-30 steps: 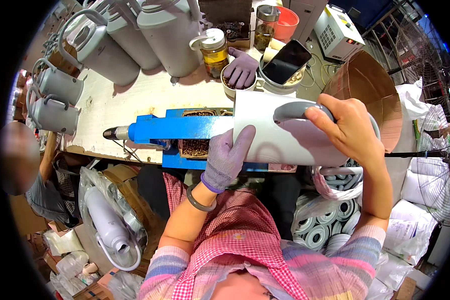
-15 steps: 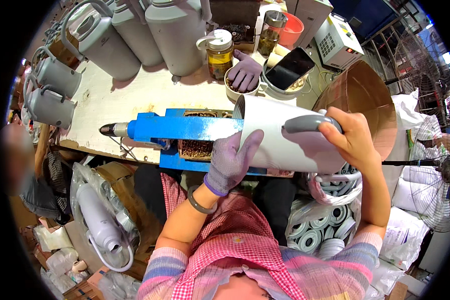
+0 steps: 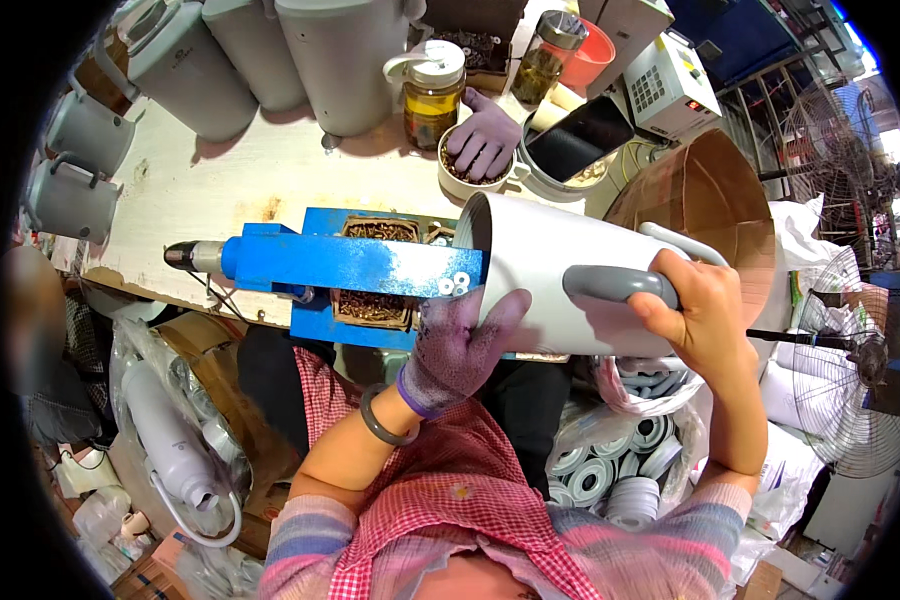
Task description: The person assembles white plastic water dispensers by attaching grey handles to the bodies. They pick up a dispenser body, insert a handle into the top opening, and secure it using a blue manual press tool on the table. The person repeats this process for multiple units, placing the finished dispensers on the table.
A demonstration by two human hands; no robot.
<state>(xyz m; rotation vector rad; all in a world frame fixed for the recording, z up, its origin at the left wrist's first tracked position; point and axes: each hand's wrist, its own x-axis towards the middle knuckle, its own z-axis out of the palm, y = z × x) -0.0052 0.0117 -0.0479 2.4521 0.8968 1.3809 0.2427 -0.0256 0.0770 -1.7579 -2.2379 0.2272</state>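
A pale grey thermos jug shell (image 3: 560, 270) lies on its side, its open mouth sleeved over the end of a blue machine arm (image 3: 340, 262). My bare right hand (image 3: 705, 310) is closed round its dark grey handle (image 3: 605, 284); a lighter grey bar (image 3: 685, 243) shows behind that hand. My left hand (image 3: 457, 350), in a purple-grey glove, holds the shell at its mouth, thumb against the outside. The other fingertips of that hand are partly hidden by the arm and rim. Three small white washers (image 3: 454, 285) rest on the arm beside the mouth.
Boxes of small brass-coloured fasteners (image 3: 370, 307) flank the arm. Behind stand grey jugs (image 3: 345, 70), a jar of yellow liquid (image 3: 434, 100), a loose glove (image 3: 485, 137) on a cup, and a phone (image 3: 580, 137). A cardboard drum (image 3: 710, 190) and a fan (image 3: 860, 360) stand right.
The whole view has shifted, with the bench a little further left. Three white washers now show on the blue arm. Both hands keep hold of the jug shell.
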